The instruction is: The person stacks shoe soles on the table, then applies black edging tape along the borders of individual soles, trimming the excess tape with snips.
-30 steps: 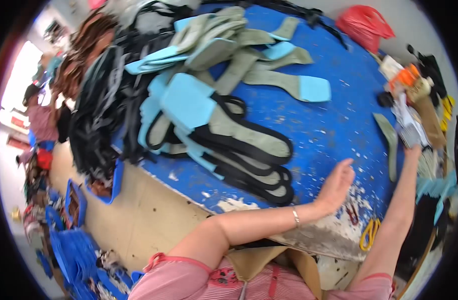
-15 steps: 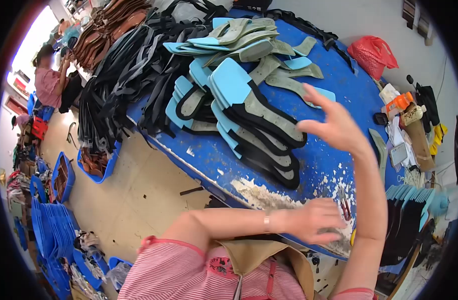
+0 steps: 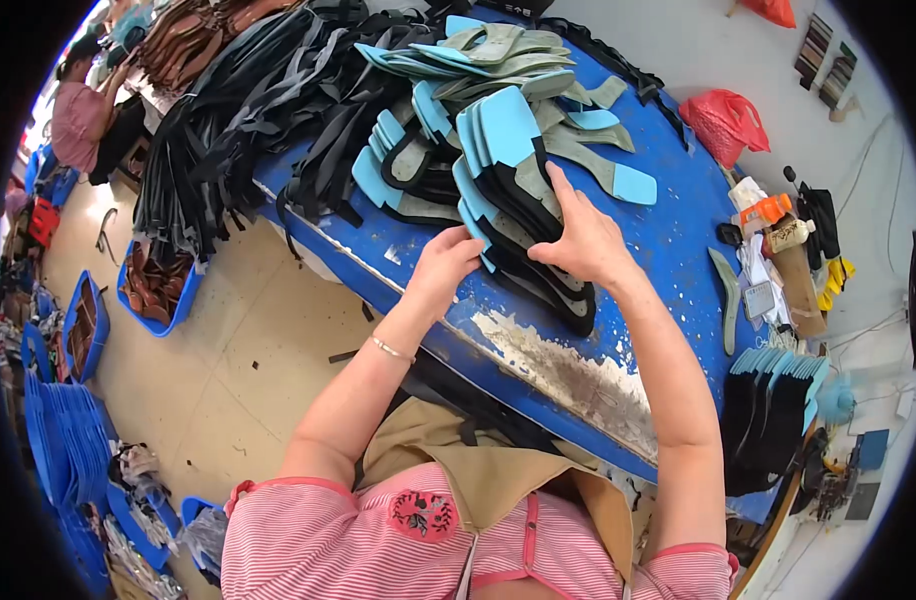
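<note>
Both hands, left hand (image 3: 443, 268) and right hand (image 3: 583, 240), grip the diagonally lying strap stack (image 3: 518, 215).

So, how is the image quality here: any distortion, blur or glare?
Head view: strong fisheye bend, with black corners; both hands, left and right, and the insole stack are sharp; daylight is even, with slight overexposure at the upper left edge.

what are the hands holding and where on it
Both hands grip the fanned stack of light-blue, grey and black strap pieces: left hand at its near edge, right hand on top.
</note>
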